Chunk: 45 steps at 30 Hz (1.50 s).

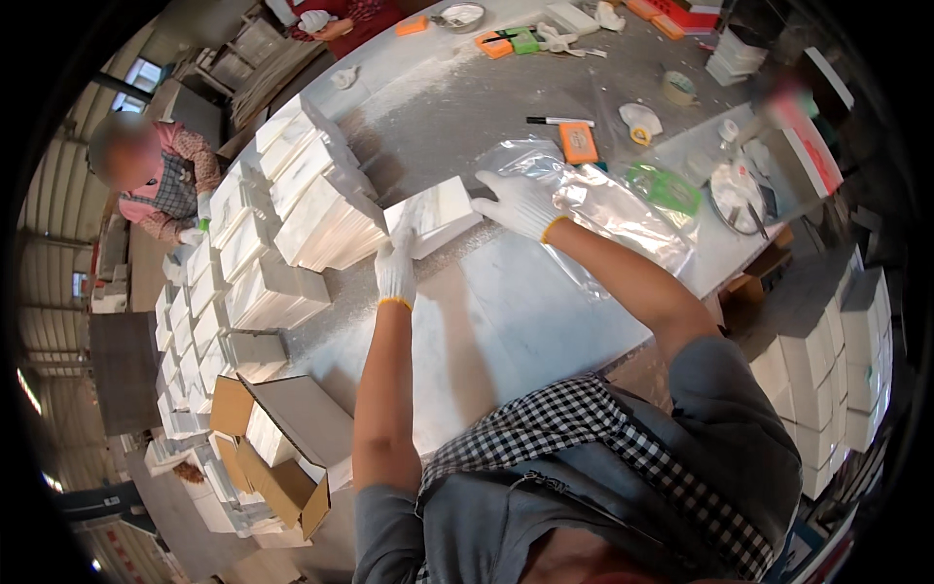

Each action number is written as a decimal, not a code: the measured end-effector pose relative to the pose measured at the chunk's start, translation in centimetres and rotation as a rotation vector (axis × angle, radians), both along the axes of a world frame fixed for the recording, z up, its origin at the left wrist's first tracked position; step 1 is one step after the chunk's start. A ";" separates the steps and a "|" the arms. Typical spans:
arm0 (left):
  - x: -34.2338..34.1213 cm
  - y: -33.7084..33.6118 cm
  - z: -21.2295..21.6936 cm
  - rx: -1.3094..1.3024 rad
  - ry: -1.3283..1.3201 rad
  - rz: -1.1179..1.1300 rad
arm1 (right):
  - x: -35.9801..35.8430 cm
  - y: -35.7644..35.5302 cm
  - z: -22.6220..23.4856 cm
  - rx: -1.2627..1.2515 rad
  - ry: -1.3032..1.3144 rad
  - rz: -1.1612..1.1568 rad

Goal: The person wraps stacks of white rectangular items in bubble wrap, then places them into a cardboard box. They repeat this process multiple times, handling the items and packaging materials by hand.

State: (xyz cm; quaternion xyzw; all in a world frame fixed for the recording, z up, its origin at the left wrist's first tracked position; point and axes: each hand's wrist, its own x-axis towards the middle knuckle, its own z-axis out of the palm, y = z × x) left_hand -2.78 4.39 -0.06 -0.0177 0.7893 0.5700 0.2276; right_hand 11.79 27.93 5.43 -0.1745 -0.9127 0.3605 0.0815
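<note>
1. A co-worker (161,175) stands at the far left, in a pink top with patterned sleeves and a checked apron, wearing pale gloves.
2. Stacked white tiles (321,219) fill the table's left side in uneven rows; their faces are smooth with faint grey marbling, and the packed thin edges read as fine ribbing.
3. Nearer the person, an open cardboard box (306,419) stands tilted, brown flaps splayed, with white pieces inside.
4. The left hand (396,268), in a white knitted glove with a yellow-orange cuff, has its fingers laid against the near left end of a white block; I cannot tell whether they pinch it.
5. That block (433,212), flat-topped, straight-sided and grey-veined, lies on the table between both hands, just beside the tall stacks.
6. The right hand (520,202), gloved alike, is spread at the block's right end, thumb apart from the fingers; whether it presses on the block is unclear.
7. Clear, glossy plastic (623,234) lies crumpled beyond the right wrist, catching bright reflections. Near its far edge sit an orange rectangular block (578,142) and a slim black-and-white marker (559,121).
8. At the far right, smooth white box-shaped pieces (822,375) are piled in columns below table height.
</note>
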 end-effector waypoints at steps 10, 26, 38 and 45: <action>18.9 -6.3 4.3 -0.038 0.107 -0.211 | 15.7 1.3 -5.3 0.446 -0.135 -0.316; 26.7 -8.1 5.3 -0.090 -0.011 -0.457 | 18.2 3.2 -4.6 -0.147 0.127 -0.460; 27.6 -6.3 2.4 -0.040 -0.088 -0.582 | 18.0 4.8 -7.7 0.424 -0.123 -0.241; 27.4 -5.8 2.2 0.094 -0.220 -0.590 | 17.2 4.9 -8.3 0.348 -0.034 -0.290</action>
